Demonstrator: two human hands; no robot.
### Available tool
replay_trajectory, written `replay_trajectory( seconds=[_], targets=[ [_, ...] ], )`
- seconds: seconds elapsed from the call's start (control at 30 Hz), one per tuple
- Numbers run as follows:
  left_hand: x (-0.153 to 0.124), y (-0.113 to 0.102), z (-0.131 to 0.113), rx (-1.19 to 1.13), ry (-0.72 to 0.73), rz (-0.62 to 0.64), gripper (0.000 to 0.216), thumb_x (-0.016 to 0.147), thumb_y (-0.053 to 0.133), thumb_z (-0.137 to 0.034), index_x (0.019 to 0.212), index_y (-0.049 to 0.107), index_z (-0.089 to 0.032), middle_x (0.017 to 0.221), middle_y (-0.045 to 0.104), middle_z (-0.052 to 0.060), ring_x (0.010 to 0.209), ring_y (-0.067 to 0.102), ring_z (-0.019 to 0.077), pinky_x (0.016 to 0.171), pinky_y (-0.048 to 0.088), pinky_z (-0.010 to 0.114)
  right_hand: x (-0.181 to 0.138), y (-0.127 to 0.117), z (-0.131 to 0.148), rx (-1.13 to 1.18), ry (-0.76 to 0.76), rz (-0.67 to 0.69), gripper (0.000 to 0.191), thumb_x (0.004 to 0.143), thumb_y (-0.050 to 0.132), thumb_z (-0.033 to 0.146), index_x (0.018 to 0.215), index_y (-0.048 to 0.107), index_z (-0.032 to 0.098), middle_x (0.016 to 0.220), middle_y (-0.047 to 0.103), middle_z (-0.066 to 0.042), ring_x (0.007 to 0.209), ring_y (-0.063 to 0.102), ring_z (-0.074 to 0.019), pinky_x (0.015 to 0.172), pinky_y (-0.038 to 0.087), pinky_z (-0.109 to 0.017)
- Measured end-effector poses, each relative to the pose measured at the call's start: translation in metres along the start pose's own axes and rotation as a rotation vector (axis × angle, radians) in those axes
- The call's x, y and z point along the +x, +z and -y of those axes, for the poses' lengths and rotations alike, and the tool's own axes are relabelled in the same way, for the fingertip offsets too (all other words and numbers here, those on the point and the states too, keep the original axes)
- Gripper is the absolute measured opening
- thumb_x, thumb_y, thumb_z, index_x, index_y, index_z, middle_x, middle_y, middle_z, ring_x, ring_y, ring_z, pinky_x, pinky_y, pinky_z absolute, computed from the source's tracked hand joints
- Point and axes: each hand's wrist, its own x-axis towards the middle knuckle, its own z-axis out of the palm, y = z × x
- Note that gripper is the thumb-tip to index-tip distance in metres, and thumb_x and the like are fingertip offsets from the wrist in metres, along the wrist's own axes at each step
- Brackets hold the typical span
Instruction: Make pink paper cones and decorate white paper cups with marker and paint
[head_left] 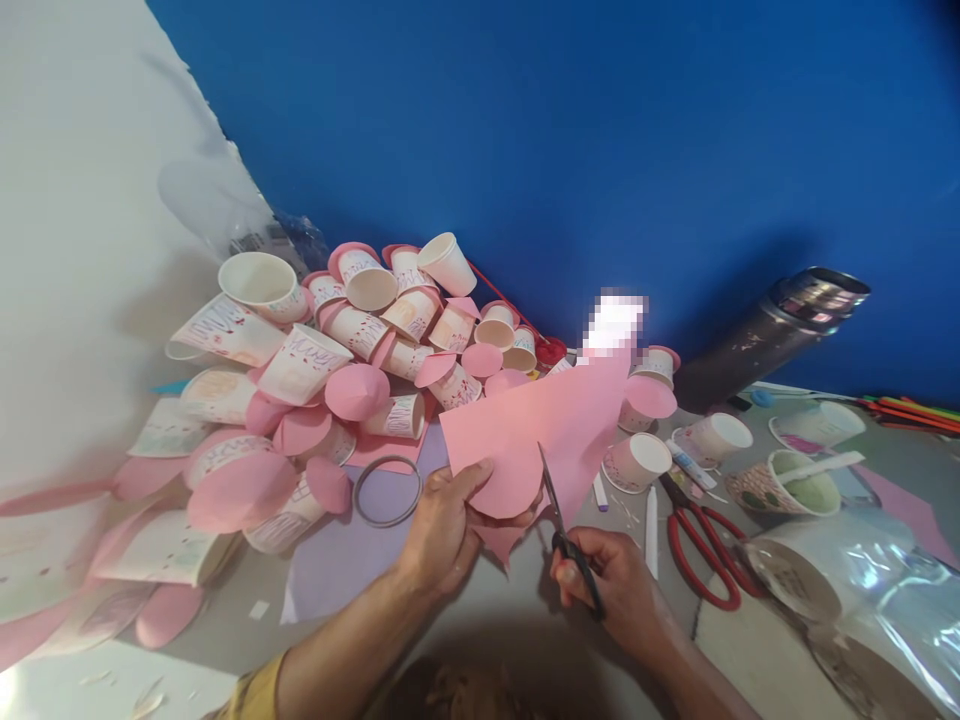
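White paper cups point(304, 365) with pink caps crowd the left of the bench point(225, 590), heaped near the blue wall point(570, 150). Grey ring point(358, 492) lies just beside the left hand point(442, 525), near lilac paper point(330, 570). To the right: red-handled scissors point(709, 548), dark flask point(750, 345), crumpled clear plastic point(900, 590). Pink sheet point(570, 420) is held up mid-bench, hiding part of the cups behind; matte, rounded at its lower edge, one pointed strip hanging below. Left grip pinches the sheet; right hand point(611, 575) is closed on black-handled scissors point(574, 552), blades against the paper.
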Motion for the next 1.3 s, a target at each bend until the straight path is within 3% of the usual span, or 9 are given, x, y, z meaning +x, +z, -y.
replay_trajectory(
  seconds=[0.13, 0.3, 0.53, 0.8, 1.07, 1.3],
  targets=[
    [0.000, 0.000, 0.001, 0.001, 0.007, 0.003, 0.027, 0.073, 0.082, -0.031, 0.080, 0.079, -0.004, 0.078, 0.081, 0.019, 0.064, 0.078, 0.0287, 0.062, 0.068, 0.036, 0.000, 0.000, 0.003, -0.007, 0.021, -0.004, 0.054, 0.070, 0.072, 0.072, 0.061, 0.059, 0.021, 0.051, 0.059, -0.002, 0.052, 0.051, -0.0147, 0.053, 0.041, -0.027],
    [-0.002, 0.002, -0.001, 0.025, -0.008, 0.012, 0.032, 0.072, 0.082, -0.034, 0.080, 0.078, -0.003, 0.071, 0.079, 0.019, 0.057, 0.075, 0.0284, 0.053, 0.064, 0.034, -0.001, 0.000, 0.006, -0.038, 0.032, -0.006, 0.048, 0.071, 0.070, 0.065, 0.058, 0.055, 0.021, 0.051, 0.057, -0.002, 0.052, 0.049, -0.0140, 0.052, 0.038, -0.026],
    [-0.002, -0.004, 0.000, 0.016, 0.030, -0.001, 0.035, 0.070, 0.086, -0.032, 0.088, 0.078, -0.004, 0.084, 0.081, 0.019, 0.078, 0.079, 0.0334, 0.063, 0.067, 0.038, -0.001, 0.003, 0.015, -0.040, 0.111, -0.004, 0.039, 0.067, 0.067, 0.056, 0.055, 0.052, 0.022, 0.049, 0.054, -0.001, 0.051, 0.046, -0.0132, 0.053, 0.038, -0.026],
    [-0.001, -0.004, -0.001, -0.008, 0.106, -0.050, 0.037, 0.063, 0.094, -0.035, 0.079, 0.075, -0.007, 0.071, 0.079, 0.011, 0.057, 0.073, 0.0230, 0.043, 0.055, 0.025, -0.004, 0.006, 0.009, -0.044, 0.080, 0.020, 0.038, 0.069, 0.068, 0.054, 0.054, 0.053, 0.022, 0.049, 0.055, -0.001, 0.052, 0.047, -0.0137, 0.054, 0.040, -0.026],
    [-0.002, -0.009, -0.001, 0.003, 0.083, -0.055, 0.038, 0.062, 0.093, -0.036, 0.080, 0.076, -0.007, 0.072, 0.079, 0.012, 0.057, 0.072, 0.0227, 0.045, 0.055, 0.026, -0.003, 0.005, 0.000, -0.048, 0.064, 0.048, 0.043, 0.071, 0.068, 0.060, 0.056, 0.056, 0.021, 0.052, 0.058, -0.002, 0.054, 0.050, -0.0143, 0.053, 0.040, -0.025],
    [-0.003, -0.011, 0.001, -0.001, 0.058, -0.055, 0.033, 0.065, 0.090, -0.034, 0.078, 0.076, -0.007, 0.069, 0.077, 0.010, 0.047, 0.063, 0.0154, 0.042, 0.053, 0.024, -0.004, 0.004, 0.000, -0.049, 0.047, 0.053, 0.047, 0.072, 0.069, 0.064, 0.058, 0.058, 0.021, 0.054, 0.060, -0.003, 0.055, 0.051, -0.0147, 0.054, 0.040, -0.026]
  ],
)
